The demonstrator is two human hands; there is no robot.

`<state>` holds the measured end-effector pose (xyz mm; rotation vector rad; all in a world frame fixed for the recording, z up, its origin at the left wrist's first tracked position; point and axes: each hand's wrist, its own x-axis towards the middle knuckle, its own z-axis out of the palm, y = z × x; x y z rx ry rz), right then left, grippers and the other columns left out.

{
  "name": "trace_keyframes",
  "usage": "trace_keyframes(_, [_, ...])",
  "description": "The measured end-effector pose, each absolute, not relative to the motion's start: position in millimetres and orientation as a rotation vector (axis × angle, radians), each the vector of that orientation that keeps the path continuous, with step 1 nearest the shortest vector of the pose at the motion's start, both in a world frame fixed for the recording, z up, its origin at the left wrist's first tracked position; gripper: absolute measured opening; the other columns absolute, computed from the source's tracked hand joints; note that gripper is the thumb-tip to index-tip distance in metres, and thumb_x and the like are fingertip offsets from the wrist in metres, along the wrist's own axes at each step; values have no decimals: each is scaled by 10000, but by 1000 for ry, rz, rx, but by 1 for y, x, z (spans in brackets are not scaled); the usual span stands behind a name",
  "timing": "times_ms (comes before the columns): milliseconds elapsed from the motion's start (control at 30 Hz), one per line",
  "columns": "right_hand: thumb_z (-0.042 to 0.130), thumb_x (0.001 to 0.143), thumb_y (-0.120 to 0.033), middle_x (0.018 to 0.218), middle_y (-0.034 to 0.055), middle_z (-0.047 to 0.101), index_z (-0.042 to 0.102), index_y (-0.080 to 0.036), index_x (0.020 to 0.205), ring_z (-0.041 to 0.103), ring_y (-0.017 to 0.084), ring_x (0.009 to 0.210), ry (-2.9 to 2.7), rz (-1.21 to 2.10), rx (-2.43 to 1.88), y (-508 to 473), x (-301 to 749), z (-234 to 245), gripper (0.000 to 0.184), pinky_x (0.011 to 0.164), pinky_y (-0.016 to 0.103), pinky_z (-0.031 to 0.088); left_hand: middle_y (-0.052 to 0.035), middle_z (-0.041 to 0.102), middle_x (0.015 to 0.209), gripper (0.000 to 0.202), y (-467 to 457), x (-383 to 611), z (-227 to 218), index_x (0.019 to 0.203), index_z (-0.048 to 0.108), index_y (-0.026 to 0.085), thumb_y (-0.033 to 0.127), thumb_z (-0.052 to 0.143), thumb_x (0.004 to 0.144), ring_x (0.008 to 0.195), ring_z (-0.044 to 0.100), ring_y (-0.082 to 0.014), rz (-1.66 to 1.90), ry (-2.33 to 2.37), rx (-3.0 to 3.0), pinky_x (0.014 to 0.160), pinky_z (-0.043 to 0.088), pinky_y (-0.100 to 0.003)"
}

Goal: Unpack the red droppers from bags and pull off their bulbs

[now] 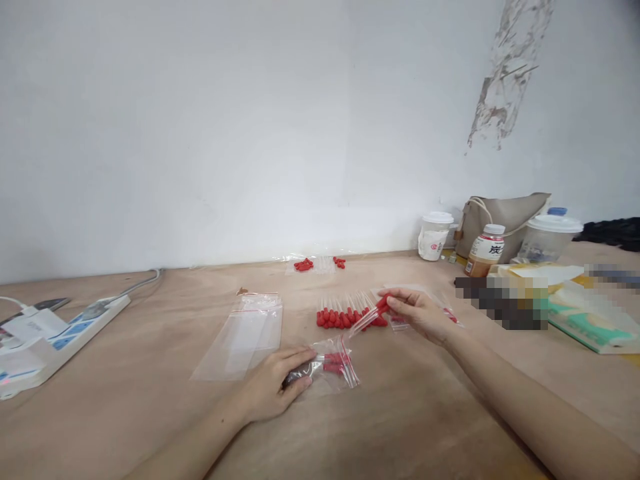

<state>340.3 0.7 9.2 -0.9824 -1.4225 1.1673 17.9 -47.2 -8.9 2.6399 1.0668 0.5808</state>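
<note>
My left hand (277, 383) lies on the wooden table (400, 427) with its fingers closed on the near end of a small clear zip bag (335, 365) that holds several red-capped droppers. My right hand (417, 312) pinches the red bulb of one clear dropper (367, 319), whose tip points toward the bag's mouth. A row of several loose red-capped droppers (345, 317) lies just behind the bag, left of my right hand.
A stack of empty clear zip bags (245, 333) lies left of my left hand. More red pieces in clear bags (315, 265) sit by the wall. A white power strip (65, 333) is at far left. Cups, a bottle (485, 250), a bag and books stand at right.
</note>
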Motion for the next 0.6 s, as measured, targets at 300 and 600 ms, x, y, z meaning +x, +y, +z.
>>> trace_keyframes(300, [481, 816, -274, 934, 48, 652, 612, -226, 975, 581, 178, 856, -1730, 91, -1020, 2, 332, -3, 212, 787, 355, 458, -46, 498, 1252, 413, -46, 18, -10, 1248, 439, 256, 342, 437, 844, 1157, 445, -207, 538, 1080, 2646, 979, 370, -387])
trace_keyframes(600, [405, 860, -183, 991, 69, 635, 578, -202, 1075, 532, 179, 855, -2146, -250, -903, 11, 307, -24, 277, 777, 335, 460, -41, 501, 1244, 407, -46, 18, -9, 1247, 436, 256, 337, 431, 848, 1149, 448, -189, 532, 1065, 2651, 978, 371, -368])
